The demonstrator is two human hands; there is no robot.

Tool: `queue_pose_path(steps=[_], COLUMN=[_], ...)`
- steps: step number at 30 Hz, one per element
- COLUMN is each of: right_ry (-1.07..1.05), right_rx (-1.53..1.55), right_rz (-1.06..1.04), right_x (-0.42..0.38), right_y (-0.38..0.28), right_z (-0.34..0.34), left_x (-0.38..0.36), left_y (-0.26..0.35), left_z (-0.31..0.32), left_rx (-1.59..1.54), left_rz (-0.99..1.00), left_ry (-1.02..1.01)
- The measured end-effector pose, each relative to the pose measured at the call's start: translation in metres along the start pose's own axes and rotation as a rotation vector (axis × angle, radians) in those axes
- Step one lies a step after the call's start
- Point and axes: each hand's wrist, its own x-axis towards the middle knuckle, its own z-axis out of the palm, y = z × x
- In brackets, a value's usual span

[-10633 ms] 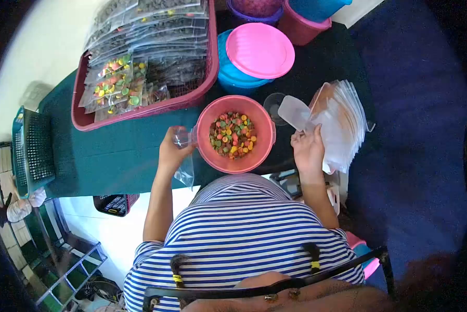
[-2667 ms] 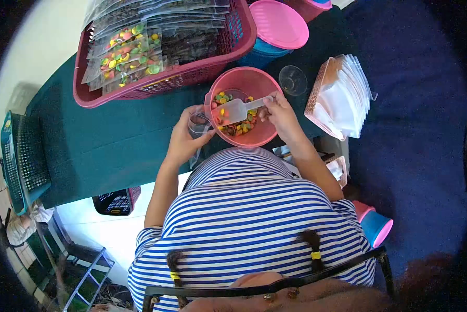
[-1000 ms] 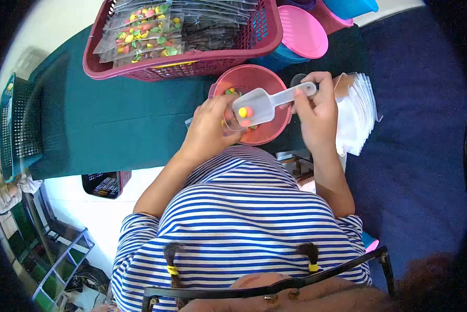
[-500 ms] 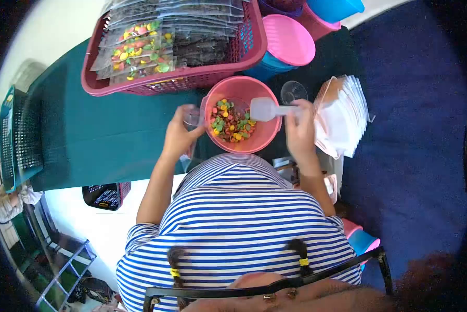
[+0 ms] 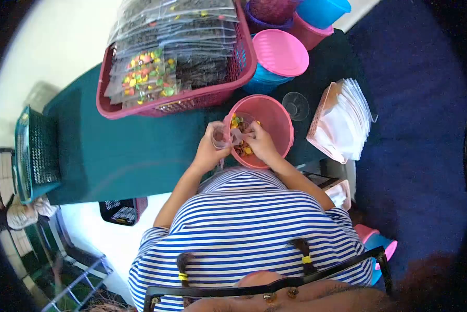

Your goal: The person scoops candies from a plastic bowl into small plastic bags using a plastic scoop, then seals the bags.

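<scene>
A pink bucket point(image 5: 277, 125) with colourful candies point(image 5: 244, 149) at its bottom stands at the table's front edge. My left hand point(image 5: 211, 150) is wrapped round a small clear cup point(image 5: 220, 137) at the bucket's left rim. Inside the bucket's opening, my right hand point(image 5: 262, 143) is closed on a translucent white scoop point(image 5: 237, 136), whose blade is beside the cup. The fingers partly cover the scoop and the candies. Another clear cup point(image 5: 295, 106) rests on the table, right of the bucket.
Behind stands a maroon basket point(image 5: 176, 101) of filled plastic bags. A pink-lidded blue tub point(image 5: 280, 53) is beside it. At the right, a box point(image 5: 321, 115) holds white bags point(image 5: 348, 122). A green basket point(image 5: 38, 156) is at the far left.
My right hand has moved left and down over the bucket, bringing the scoop beside the cup. The cup in my left hand is now against the bucket's rim. The whole view has shifted slightly.
</scene>
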Motion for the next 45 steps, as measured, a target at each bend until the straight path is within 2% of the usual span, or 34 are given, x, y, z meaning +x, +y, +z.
queue_pose_path(steps=[1, 2, 4, 5, 6, 8, 10, 12, 16, 18, 21, 23, 24, 25, 26, 27, 32, 34, 36, 37, 40, 42, 44, 45], right_ry=[-0.034, -0.018, -0.003, -0.001, 0.004, 0.004, 0.029, 0.029, 0.052, 0.061, 0.084, 0.076, 0.073, 0.089, 0.063, 0.060, 0.044, 0.014, 0.064, 0.075, 0.026, 0.058, 0.058, 0.048], right_rx=[0.252, 0.265, 0.676, 0.788, 0.795, 1.023, 1.017, 1.052, 1.093, 1.083, 1.127, 1.137, 1.159, 1.167, 1.151, 1.151, 1.054, 0.980, 0.474, 0.398, 0.510, 0.408, 0.364, 0.342], right_rz=[0.193, 0.189, 0.417, 0.425, 0.421, 0.398, 0.411, 0.312, 0.247, 0.243, 0.239, 0.251, 0.258, 0.234, 0.241, 0.222, 0.146, 0.099, 0.034, -0.081, -0.034, -0.065, -0.205, -0.184], right_x=[0.000, 0.001, 0.004, 0.004, 0.004, 0.003, 0.004, -0.002, -0.011, -0.014, -0.010, -0.009, -0.006, -0.008, -0.010, -0.012, -0.020, -0.019, -0.019, -0.020, -0.023, -0.025, -0.030, -0.031], right_y=[0.002, 0.004, 0.002, 0.002, 0.000, -0.001, 0.000, -0.002, -0.013, -0.016, -0.008, 0.002, 0.003, 0.000, -0.005, -0.011, -0.046, -0.055, -0.053, -0.056, -0.071, -0.073, -0.083, -0.086], right_z=[-0.006, -0.011, -0.023, -0.028, -0.035, -0.048, -0.056, -0.064, -0.081, -0.088, -0.101, -0.108, -0.111, -0.112, -0.114, -0.116, -0.113, -0.105, -0.099, -0.095, -0.100, -0.101, -0.101, -0.105], left_x=[-0.001, -0.001, 0.001, 0.002, 0.003, 0.006, 0.010, 0.009, 0.008, 0.007, 0.006, 0.006, 0.005, 0.006, 0.007, 0.007, 0.002, 0.001, 0.000, 0.000, -0.002, -0.001, 0.001, 0.001], left_y=[0.006, 0.010, 0.016, 0.020, 0.021, 0.019, 0.005, -0.003, -0.011, -0.012, -0.006, -0.012, -0.007, 0.008, 0.024, 0.037, 0.050, 0.050, 0.052, 0.053, 0.059, 0.059, 0.055, 0.055], left_z=[-0.003, -0.003, -0.002, -0.003, -0.004, -0.007, -0.009, -0.010, -0.016, -0.020, -0.023, -0.021, -0.018, -0.015, -0.015, -0.015, -0.003, 0.000, 0.001, 0.001, 0.004, 0.007, 0.009, 0.010], left_rx=[-0.006, 0.006, -0.112, 0.036, 0.042, 0.075, 0.015, -0.009, -0.030, 0.039, 0.056, 0.397, 0.383, 0.478, 0.577, 0.633, 0.614, 0.647, 0.617, 0.656, 0.668, 0.637, 0.656, 0.657], left_rz=[-0.072, -0.065, -0.065, -0.003, 0.000, -0.092, -0.060, -0.064, -0.089, -0.080, -0.183, 0.062, 0.046, 0.173, 0.303, 0.325, 0.297, 0.224, 0.223, 0.225, 0.222, 0.221, 0.236, 0.232], left_ry=[-0.036, -0.052, -0.056, -0.030, -0.035, 0.028, 0.043, 0.111, 0.127, 0.144, 0.148, 0.313, 0.338, 0.343, 0.344, 0.268, 0.222, 0.121, 0.112, 0.073, 0.035, 0.032, 0.014, 0.012])
